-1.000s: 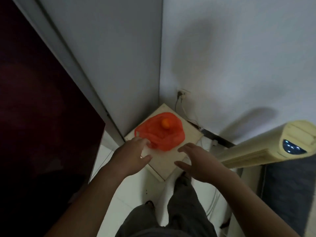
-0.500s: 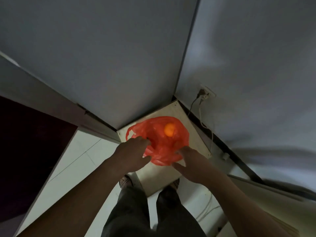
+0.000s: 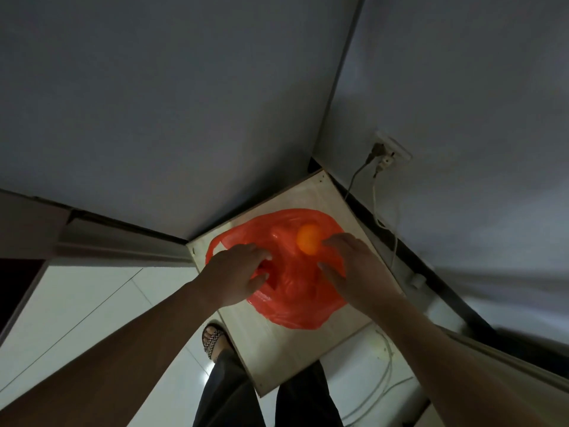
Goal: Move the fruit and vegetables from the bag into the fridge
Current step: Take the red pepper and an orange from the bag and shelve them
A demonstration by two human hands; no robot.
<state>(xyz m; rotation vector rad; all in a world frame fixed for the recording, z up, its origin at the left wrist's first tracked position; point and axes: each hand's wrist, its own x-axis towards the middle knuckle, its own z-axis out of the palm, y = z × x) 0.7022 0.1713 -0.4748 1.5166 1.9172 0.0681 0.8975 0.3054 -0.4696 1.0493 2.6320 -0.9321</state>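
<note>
Dim corner here, grey walls meeting over a small pale table (image 3: 295, 359) on a white tiled floor (image 3: 77, 303), a wall socket (image 3: 388, 152) with cables trailing down on the right. On the table lies the red bag (image 3: 295, 300), slumped flat and open at the top. One orange (image 3: 308, 238) sits in its far side; the bulges beside it suggest more produce, but I can't tell what.

My left hand (image 3: 234, 272) is at the bag's near-left edge, fingers curled into the plastic and gripping a fold. My right hand (image 3: 354, 266) is spread wide, fingertips touching the orange's right side, thumb apart, nothing held yet.

I'd call this the first pick: opening the bag and going for the orange. Next I need the right fingers to wrap round the fruit while the left pins the plastic. I can't make out the fridge from here.
</note>
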